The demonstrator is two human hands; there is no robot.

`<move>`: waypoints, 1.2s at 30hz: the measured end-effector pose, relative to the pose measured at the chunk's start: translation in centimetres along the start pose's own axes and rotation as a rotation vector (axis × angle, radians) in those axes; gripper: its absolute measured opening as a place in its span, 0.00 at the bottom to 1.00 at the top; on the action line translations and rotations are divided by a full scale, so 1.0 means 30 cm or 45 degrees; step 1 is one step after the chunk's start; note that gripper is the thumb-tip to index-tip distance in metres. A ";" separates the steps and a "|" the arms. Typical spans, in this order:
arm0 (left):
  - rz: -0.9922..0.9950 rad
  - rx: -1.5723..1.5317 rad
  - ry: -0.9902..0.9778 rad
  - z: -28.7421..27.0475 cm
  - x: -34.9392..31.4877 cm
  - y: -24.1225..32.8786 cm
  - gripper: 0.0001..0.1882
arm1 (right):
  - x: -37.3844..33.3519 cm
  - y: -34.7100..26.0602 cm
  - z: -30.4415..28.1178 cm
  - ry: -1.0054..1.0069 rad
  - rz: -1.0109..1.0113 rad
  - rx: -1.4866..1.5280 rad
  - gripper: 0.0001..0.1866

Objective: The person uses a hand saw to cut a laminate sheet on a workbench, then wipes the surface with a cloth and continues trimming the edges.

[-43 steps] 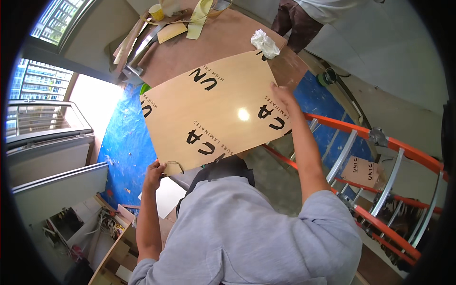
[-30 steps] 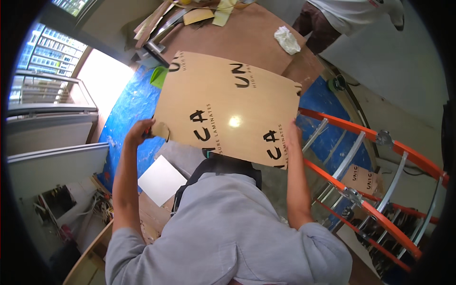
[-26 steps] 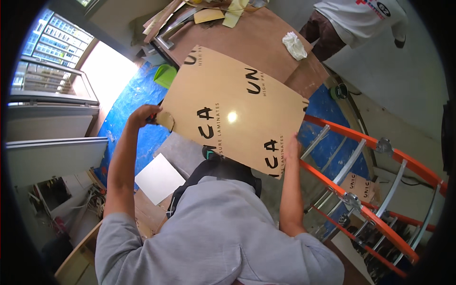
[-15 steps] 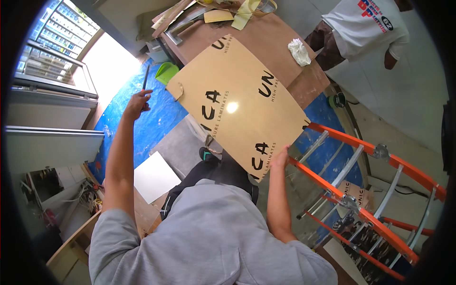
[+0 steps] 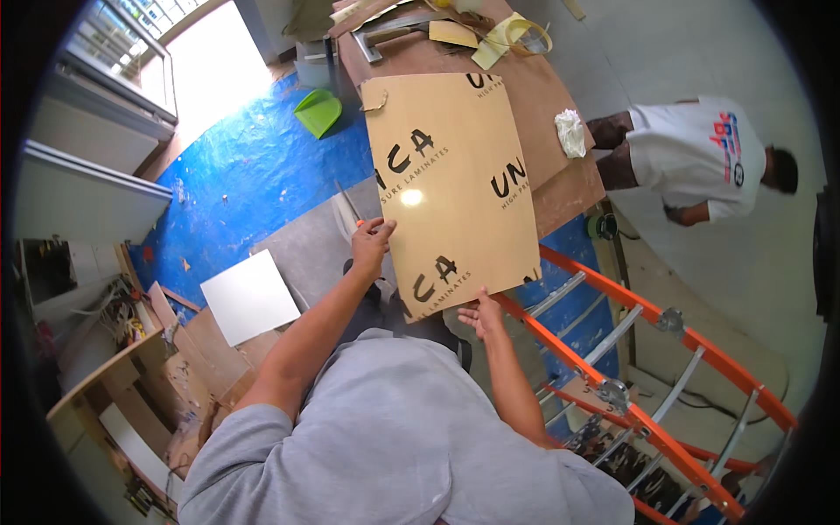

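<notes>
A tan laminate sheet (image 5: 459, 206) with dark print lies in front of me, its far part over the brown work table (image 5: 564, 197). My left hand (image 5: 374, 245) is closed at the sheet's left edge. A slim dark tool (image 5: 348, 201) with an orange bit juts from its fingers; its exact kind is hard to make out. At the sheet's near edge my right hand (image 5: 481, 317) pinches the rim, the thumb at the edge and the other fingers partly curled below. A small loop of cord or wire (image 5: 376, 102) shows at the sheet's far left corner.
An orange ladder (image 5: 647, 315) leans at my right. Beyond the table stands a person in a white shirt (image 5: 691, 157). A crumpled white cloth (image 5: 570, 134), offcuts and a tape roll (image 5: 531, 38) lie on the table. A green dustpan (image 5: 318, 113) and white panel (image 5: 250, 297) are left.
My left hand has come in from the far left to the sheet's edge with the slim tool. The sheet has turned counterclockwise, and my right hand has shifted left along its near edge.
</notes>
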State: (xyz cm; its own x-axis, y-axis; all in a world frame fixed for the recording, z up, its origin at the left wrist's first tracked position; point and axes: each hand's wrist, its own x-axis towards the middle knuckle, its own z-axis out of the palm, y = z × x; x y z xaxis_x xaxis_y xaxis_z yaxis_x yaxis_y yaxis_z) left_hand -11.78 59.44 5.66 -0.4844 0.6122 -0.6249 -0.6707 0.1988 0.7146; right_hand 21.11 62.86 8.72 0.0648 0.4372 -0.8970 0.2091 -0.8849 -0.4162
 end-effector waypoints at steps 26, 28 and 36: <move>-0.026 -0.053 0.467 0.126 -0.237 -0.044 0.10 | 0.452 -1.344 1.399 -1.172 -2.088 -1.249 0.11; 0.031 -0.096 0.544 0.152 -0.239 -0.032 0.18 | 0.454 -1.357 1.461 -1.243 -1.896 -1.480 0.11; 0.191 0.700 0.757 0.187 -0.293 0.102 0.41 | 0.435 -1.427 1.435 -1.363 -1.635 -1.606 0.14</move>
State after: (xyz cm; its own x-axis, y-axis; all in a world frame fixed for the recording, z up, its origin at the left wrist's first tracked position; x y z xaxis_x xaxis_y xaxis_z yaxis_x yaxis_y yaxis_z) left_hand -6.43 58.95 15.12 -0.8671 0.1851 -0.4625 -0.2793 0.5881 0.7590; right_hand -29.01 99.55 8.42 -0.9841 -0.0794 -0.1591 0.0921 0.5376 -0.8381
